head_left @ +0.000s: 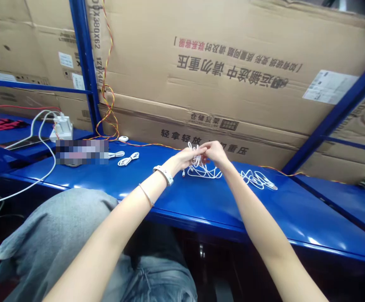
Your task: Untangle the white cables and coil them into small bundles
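Observation:
White charging cable (196,161) hangs in loops at my left hand (185,157), whose fingers are closed around it. My right hand (214,152) meets the left one at the same cable, its fingertips pinched together on it. Below both hands, more loose white cable (206,173) lies in a tangle on the blue shelf (176,199); whether it is the same cable I cannot tell. A small connector (183,173) dangles under the left hand. Farther right rests another pile of white cable (258,179).
Left on the shelf are two neatly coiled cables (128,159), a small white case (123,138) and a blurred-out object (82,152). A white plug adapter (62,128) with wires stands behind. Cardboard (144,88) backs the shelf; a blue post (86,63) rises left. Red-yellow twisted wire (108,113) hangs down.

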Demonstrator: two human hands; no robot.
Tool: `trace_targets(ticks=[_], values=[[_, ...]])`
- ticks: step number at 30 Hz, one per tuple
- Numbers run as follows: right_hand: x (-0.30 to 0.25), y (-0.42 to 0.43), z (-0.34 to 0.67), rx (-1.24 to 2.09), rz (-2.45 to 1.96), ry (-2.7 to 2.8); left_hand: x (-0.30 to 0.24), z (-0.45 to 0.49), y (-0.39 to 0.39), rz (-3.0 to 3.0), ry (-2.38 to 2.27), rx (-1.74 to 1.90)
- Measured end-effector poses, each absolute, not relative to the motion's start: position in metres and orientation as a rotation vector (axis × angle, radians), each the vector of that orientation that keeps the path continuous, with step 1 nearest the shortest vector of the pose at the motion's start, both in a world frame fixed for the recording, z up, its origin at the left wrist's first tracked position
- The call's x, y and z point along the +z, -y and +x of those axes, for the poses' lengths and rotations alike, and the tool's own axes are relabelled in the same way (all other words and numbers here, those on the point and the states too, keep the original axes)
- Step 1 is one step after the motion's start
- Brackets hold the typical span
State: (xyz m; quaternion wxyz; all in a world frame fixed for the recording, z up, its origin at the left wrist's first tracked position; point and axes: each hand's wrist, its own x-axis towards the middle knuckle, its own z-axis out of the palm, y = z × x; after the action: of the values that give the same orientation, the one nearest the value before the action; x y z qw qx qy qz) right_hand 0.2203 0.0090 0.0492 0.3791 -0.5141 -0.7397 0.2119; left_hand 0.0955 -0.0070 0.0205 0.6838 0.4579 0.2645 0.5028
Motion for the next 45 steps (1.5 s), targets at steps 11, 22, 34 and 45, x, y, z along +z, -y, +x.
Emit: trace_targets(ticks=[11, 22, 34, 45], values=[[0.073, -0.023, 0.299, 0.775, -1.334, 2.638, 0.028, 0.079, 0.0, 1.059, -0.743, 1.275], [0.076, -0.004, 0.264, 1.084, -1.057, 1.86, 0.018, 0.093, 0.003, 1.611, -0.686, 1.071], [0.083, 0.007, 0.266, 1.03, -1.119, 2.587, 0.024, 0.081, -0.011, 1.088, -0.921, 1.493], [0.078, 0.004, 0.256, 0.814, -0.978, 2.035, 0.023, 0.08, 0.011, 1.522, -0.596, 0.933]])
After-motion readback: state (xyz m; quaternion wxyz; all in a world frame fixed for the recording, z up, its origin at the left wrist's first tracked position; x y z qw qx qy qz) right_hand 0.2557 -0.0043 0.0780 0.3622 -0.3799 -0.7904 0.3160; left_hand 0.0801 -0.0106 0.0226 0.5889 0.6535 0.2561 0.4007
